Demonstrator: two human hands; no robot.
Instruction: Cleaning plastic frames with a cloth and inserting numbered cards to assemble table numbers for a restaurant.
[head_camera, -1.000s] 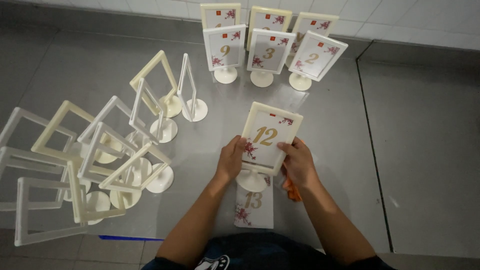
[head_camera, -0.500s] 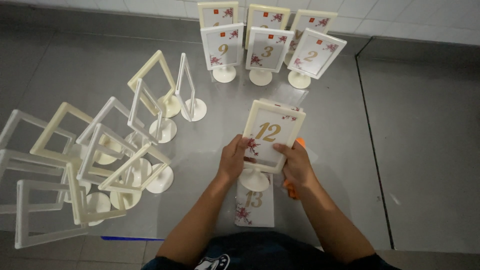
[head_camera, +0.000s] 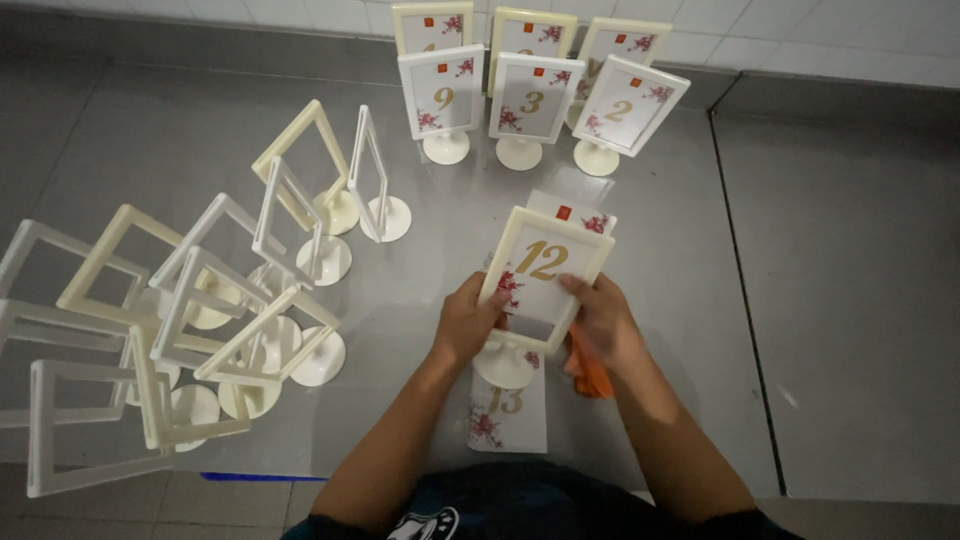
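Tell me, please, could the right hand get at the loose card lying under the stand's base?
Probably not yet: the right hand grips the framed stand, whose round base covers part of the loose card.

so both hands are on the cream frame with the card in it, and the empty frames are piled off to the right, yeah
Not quite. Both the left hand and the right hand do hold the cream frame with its card, but the head view shows the empty frames clustered to the left, not the right.

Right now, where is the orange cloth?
In the head view, the crumpled orange cloth sits under the right hand, right of the cream stand's round base on the grey metal table.
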